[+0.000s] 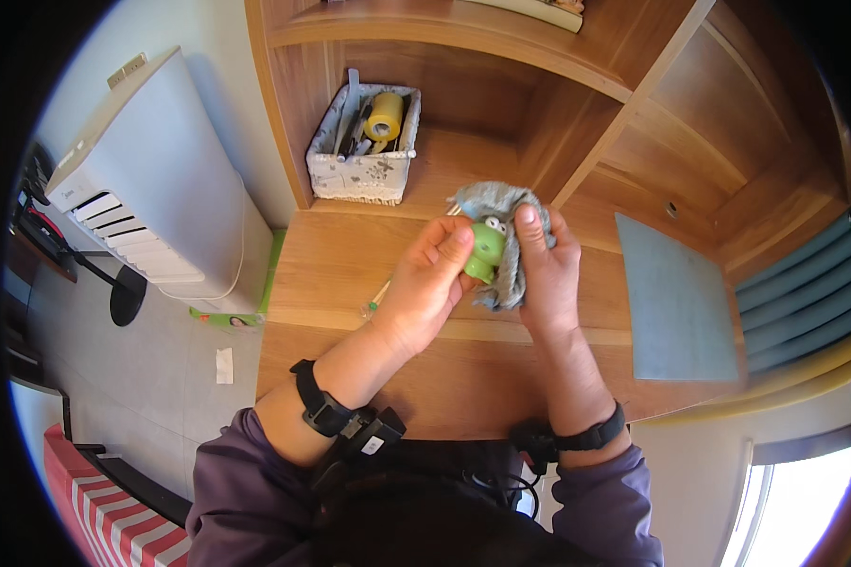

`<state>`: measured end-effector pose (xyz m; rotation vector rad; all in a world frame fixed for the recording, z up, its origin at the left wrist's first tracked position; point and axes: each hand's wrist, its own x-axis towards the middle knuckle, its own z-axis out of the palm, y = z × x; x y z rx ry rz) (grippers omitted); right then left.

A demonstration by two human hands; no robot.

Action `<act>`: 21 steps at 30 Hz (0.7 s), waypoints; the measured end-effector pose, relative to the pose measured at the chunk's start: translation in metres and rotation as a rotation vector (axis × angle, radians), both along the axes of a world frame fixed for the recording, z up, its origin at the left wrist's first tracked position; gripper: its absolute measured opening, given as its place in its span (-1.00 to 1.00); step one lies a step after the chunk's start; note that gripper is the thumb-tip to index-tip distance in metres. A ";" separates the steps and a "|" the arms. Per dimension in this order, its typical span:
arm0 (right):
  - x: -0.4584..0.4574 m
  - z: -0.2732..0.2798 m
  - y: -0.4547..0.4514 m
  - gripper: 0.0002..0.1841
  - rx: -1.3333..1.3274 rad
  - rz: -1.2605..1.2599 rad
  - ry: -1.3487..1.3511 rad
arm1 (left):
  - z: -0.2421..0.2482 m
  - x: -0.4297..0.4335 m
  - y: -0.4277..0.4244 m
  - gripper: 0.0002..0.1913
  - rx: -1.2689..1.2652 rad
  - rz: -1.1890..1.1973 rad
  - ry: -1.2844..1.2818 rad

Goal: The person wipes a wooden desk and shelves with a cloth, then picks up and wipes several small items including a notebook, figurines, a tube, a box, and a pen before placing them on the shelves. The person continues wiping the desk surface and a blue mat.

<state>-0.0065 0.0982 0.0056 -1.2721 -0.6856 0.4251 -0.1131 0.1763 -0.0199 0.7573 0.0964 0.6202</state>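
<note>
Between my hands, above the wooden desk, is a small green frog-like figure (486,249) with white bulging eyes. My left hand (436,273) grips its left side between thumb and fingers. A crumpled grey cloth (512,268) lies against the figure's right side and behind it, pinched in my right hand (547,259) with the thumb on top. A thin stick with a green part near its end (380,296) lies on the desk, partly hidden behind my left hand. The stick's other end appears to show beside the cloth.
A fabric-lined basket (362,173) with yellow tape and pens stands in the shelf compartment behind the desk (326,262). A blue-grey mat (681,305) lies at the right. Left of the desk stands a white appliance (177,170) with a cord.
</note>
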 end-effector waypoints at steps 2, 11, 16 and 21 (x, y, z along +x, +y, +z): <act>0.002 0.008 -0.003 -0.65 0.067 0.122 0.247 | 0.004 -0.001 0.004 -0.63 -0.064 -0.076 -0.013; -0.027 0.006 -0.015 -0.64 -0.131 -0.204 -0.930 | 0.005 -0.007 -0.014 -0.66 -0.073 -0.011 0.207; -0.029 0.013 -0.048 -0.67 -0.239 -0.175 -0.485 | -0.001 -0.010 -0.020 -0.41 0.075 -0.390 0.204; -0.031 0.016 -0.065 -0.43 -0.111 0.044 -0.512 | 0.006 -0.012 -0.023 -0.25 -0.250 -0.591 0.188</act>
